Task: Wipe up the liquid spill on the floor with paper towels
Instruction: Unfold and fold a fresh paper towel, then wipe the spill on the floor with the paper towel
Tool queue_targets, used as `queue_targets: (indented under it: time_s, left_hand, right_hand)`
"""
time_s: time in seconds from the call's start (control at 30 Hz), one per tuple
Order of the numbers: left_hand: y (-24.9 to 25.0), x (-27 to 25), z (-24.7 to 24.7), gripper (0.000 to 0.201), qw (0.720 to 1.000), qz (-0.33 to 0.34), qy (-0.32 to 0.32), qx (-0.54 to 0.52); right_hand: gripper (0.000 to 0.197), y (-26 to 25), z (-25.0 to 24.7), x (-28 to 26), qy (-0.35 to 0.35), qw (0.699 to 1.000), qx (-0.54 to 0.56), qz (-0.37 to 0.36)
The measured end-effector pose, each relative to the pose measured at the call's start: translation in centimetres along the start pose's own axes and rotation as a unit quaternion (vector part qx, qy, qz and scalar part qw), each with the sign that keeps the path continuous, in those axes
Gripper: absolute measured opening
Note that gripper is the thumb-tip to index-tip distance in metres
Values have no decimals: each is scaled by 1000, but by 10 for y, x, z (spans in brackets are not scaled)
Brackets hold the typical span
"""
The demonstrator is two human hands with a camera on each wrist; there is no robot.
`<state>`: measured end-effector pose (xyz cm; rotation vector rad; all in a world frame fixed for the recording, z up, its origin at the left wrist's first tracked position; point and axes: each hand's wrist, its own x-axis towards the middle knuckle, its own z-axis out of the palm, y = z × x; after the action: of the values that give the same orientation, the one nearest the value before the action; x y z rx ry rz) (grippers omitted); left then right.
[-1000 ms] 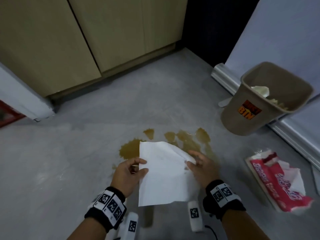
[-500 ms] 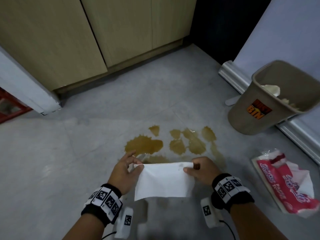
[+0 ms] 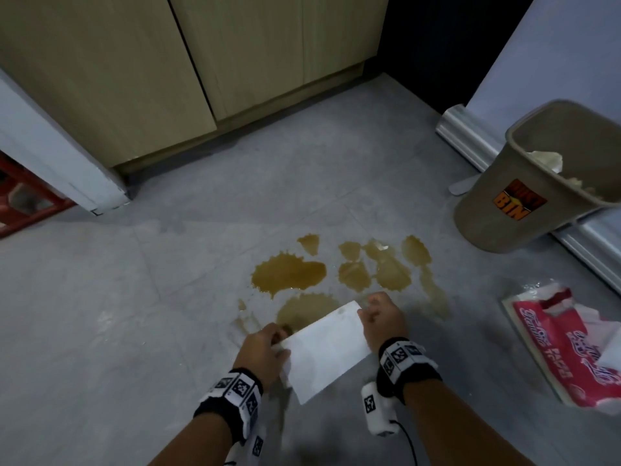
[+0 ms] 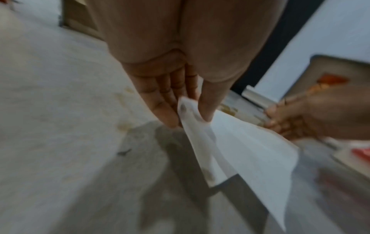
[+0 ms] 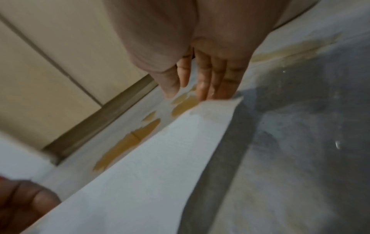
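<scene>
Paper towel [image 3: 327, 348]: folded narrower than a second ago, lowered toward the spill [image 3: 289, 274]. Left hand [image 3: 260, 353] fingers pinch its corner; right hand [image 3: 383, 319] grips the opposite edge. Wiping imminent.

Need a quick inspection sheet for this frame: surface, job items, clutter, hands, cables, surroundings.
Surface: grey tiled floor, wet with a brown liquid spill in several separate puddles.
Job's things: folded white paper towel held just above the nearest puddle; red-and-white paper towel pack, torn open, lying on the floor at right.
Clutter: nothing seen.
Hands: left hand pinches the towel's left edge; right hand holds its right corner, grip unclear.
Cables: thin black cable trailing from the right wrist unit.
Surroundings: tan plastic waste bin with crumpled paper inside; beige wooden cabinets; red crate at far left.
</scene>
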<state>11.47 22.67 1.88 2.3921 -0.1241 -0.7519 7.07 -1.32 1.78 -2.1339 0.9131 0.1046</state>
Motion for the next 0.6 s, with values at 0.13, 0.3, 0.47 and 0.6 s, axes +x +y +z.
queue_targets:
  time_s: [0.13,0.3,0.47,0.6]
  left_hand:
    - [-20,-2,11,16,993,18,-3,115]
    - [-53,0,5,48,987,26,98,123]
    - [-88,29,-25,83,974,-109,126,157]
    - [-113,40,-22,79,962,-177,66,195]
  right_hand:
    - [50,-7,21,-28,24,984,-165,-64]
    - [80,-19,63,-81,-125,942,-301,-84]
    - [91,-5,108,-71,-113,950,-291,-22]
    - [94,18,123,-69,-89,952,-284,-75]
